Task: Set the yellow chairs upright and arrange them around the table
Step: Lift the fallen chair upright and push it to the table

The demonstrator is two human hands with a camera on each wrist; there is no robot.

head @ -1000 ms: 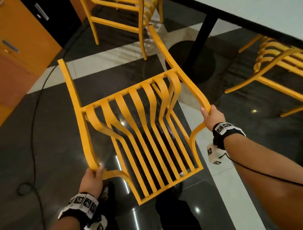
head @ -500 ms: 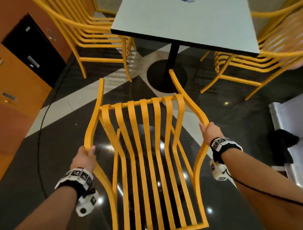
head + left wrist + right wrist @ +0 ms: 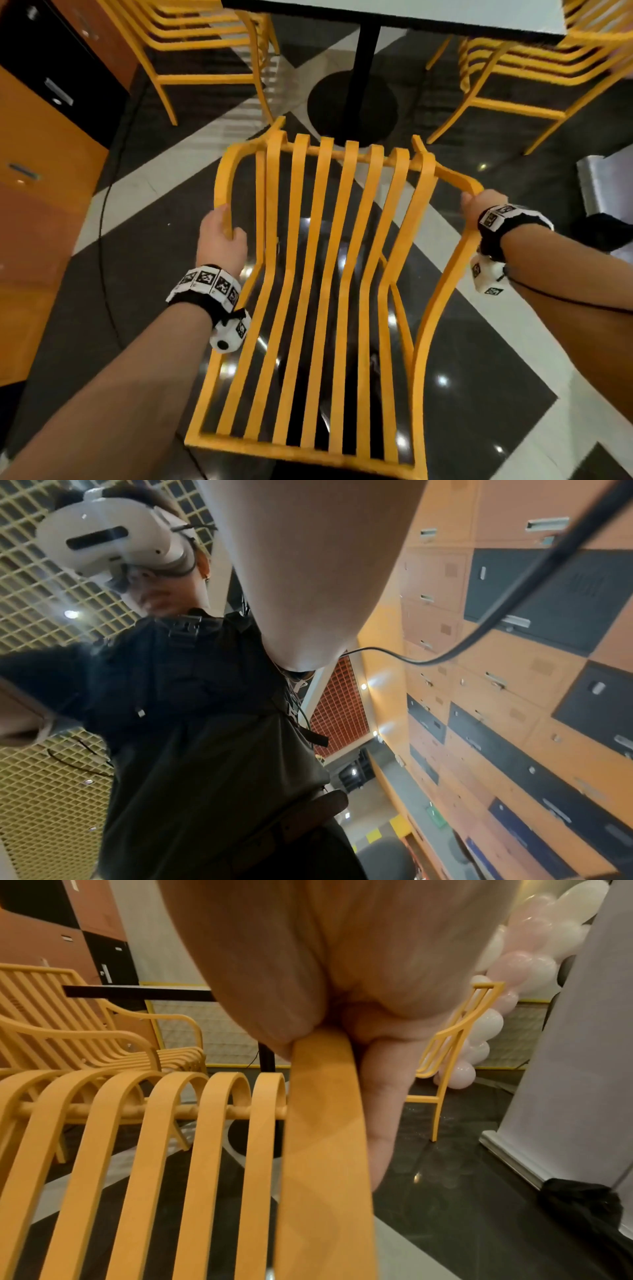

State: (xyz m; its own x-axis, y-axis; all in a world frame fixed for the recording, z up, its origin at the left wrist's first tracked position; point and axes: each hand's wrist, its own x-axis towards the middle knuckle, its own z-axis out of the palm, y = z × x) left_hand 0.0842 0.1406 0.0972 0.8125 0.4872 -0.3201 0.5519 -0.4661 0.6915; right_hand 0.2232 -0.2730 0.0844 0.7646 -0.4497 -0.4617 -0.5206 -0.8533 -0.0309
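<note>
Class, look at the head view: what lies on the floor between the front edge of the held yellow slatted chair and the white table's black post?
Only the post's round black base plate, in the head view.

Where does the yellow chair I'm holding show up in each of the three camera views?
Head: the held yellow chair fills the centre, left hand and right hand gripping its armrests.
Left wrist: not in it.
Right wrist: its slats and armrest fill the lower left.
Shared landmark: the black table post, also.
</note>
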